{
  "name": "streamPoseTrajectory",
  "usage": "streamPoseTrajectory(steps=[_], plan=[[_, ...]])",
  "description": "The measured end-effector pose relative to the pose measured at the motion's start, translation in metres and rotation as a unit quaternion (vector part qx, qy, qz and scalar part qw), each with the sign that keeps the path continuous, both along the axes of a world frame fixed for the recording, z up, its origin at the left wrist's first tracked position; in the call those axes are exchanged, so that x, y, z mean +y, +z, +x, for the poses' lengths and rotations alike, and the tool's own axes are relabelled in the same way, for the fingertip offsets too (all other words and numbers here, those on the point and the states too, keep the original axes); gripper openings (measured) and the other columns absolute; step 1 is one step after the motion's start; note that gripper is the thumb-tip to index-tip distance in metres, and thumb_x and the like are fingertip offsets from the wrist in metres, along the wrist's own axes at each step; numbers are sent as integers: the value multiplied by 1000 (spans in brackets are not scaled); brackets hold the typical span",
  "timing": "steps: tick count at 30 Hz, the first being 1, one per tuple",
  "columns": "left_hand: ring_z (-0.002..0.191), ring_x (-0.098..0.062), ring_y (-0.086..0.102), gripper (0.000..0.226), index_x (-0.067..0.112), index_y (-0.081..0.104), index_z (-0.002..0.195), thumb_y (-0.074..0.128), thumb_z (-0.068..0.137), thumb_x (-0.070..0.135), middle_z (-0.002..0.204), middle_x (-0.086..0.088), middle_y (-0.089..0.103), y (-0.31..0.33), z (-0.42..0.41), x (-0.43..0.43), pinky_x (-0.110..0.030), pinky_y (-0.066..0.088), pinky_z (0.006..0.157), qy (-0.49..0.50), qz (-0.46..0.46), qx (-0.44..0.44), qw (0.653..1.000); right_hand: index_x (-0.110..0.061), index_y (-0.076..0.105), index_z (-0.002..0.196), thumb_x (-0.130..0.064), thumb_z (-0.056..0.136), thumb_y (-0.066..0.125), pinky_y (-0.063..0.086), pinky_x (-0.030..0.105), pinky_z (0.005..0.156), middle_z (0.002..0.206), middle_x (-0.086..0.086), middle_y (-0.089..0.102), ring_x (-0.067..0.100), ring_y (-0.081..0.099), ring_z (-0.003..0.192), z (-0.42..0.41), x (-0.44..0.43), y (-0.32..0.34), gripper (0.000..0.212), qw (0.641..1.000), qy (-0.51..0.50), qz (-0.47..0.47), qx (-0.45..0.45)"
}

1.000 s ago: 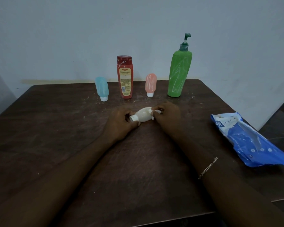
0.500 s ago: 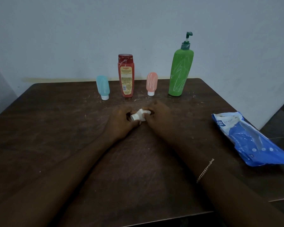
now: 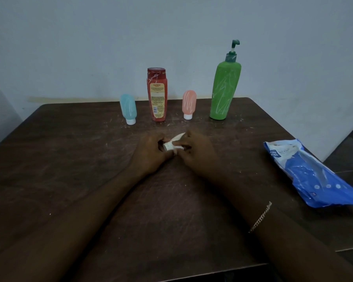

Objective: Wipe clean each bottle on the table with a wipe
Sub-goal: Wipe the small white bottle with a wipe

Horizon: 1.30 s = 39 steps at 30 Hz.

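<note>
The white bottle [image 3: 172, 145] lies crosswise between the two hands, low over the table [image 3: 69, 159], with its cap end toward the left. I have the left hand [image 3: 151, 153] curled round that cap end, and the right hand [image 3: 196, 151] pinching the body, fingers bent over it. A pale scrap shows above the right fingertips. It may be the wipe or the bottle's own body (I cannot tell which from here).

To do this step well, I judge the left hand should hold the cap firm and roll the bottle a little at a time, while the right draws the wipe along the body from cap to tail so that every side gets covered. A light squeeze seems wise, since the body looks soft.

What shows of the bottle is small, cream-white and rounded, with a flat cap, and most of it is hidden by fingers. Beyond the hands stand a blue bottle [image 3: 128, 107], a red bottle [image 3: 157, 94], a pink bottle [image 3: 189, 103] and a green pump bottle [image 3: 222, 92], all streaked with pale scribbles. The wipe pack [image 3: 310, 174] lies well off to the right of the right hand.
</note>
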<state>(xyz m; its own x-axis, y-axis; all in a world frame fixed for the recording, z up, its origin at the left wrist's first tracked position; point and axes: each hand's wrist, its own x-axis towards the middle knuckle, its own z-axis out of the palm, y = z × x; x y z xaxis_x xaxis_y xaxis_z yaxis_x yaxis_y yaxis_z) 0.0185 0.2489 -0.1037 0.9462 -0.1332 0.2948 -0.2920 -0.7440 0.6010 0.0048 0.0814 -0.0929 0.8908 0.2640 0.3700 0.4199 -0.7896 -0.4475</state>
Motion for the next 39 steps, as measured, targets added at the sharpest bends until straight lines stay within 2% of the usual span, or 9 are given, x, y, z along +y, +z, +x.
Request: streamPoseTrajectory(steps=[6,9,13,16,19,22,26,31,39], plan=[[87,-15,58,35,11,67,104,83,77,29,97,0,64,1,-2,0,-33,50,76,4,4,-12,1000,-17,74,111,-18,89,64,41,21,85,108,4,68,13,59,97,9,-14,3,24,997,-64,33,-17],[83,-10,56,30,15,66,102,81,79,29,95,3,63,1,-2,-1,-26,47,72,1,1,-12,1000,-14,70,114,-20,92,62,42,26,88,111,6,64,11,54,97,8,6,6,24,999,-28,22,-18],[84,-12,56,27,17,66,98,80,80,32,93,3,63,1,-2,-1,-30,49,74,-3,3,-6,1000,-13,73,107,-18,90,64,44,27,85,106,6,65,12,56,94,-1,3,-3,19,999,19,25,-22],[86,-13,57,33,15,68,103,83,77,29,97,1,64,2,-4,0,-32,50,76,-1,2,-14,1000,-17,75,105,-18,87,68,49,30,86,104,2,68,9,58,92,2,-15,-3,19,998,-14,50,-20],[85,-13,57,34,12,68,103,83,77,28,96,-1,65,3,-5,0,-33,50,76,0,5,-16,1000,-17,71,114,-21,91,63,37,17,80,112,1,66,3,51,91,10,-18,3,24,997,-66,50,-6],[85,-10,56,34,15,66,105,82,78,28,96,4,62,3,-6,-1,-29,48,75,3,2,-10,1000,-17,69,116,-23,93,60,33,18,80,112,1,63,4,48,91,12,2,4,25,997,-70,37,-15],[81,-2,50,34,17,64,108,80,81,30,98,6,59,4,-5,-2,-18,42,70,0,9,-6,1000,-15,71,111,-21,91,62,43,24,88,110,4,66,12,57,99,6,7,-3,23,999,-30,26,-8],[91,-13,56,37,14,66,108,82,78,29,102,1,62,5,-7,-1,-32,49,78,1,10,-4,1000,-15,74,108,-19,89,63,40,22,80,108,5,67,13,57,95,14,-25,-1,22,996,-86,35,3],[87,-6,53,38,17,64,110,82,79,27,101,6,58,4,-6,-1,-17,42,71,-2,6,-4,1000,-18,72,109,-23,89,64,41,20,80,106,-3,63,5,51,90,11,0,-2,22,1000,-21,8,-6]])
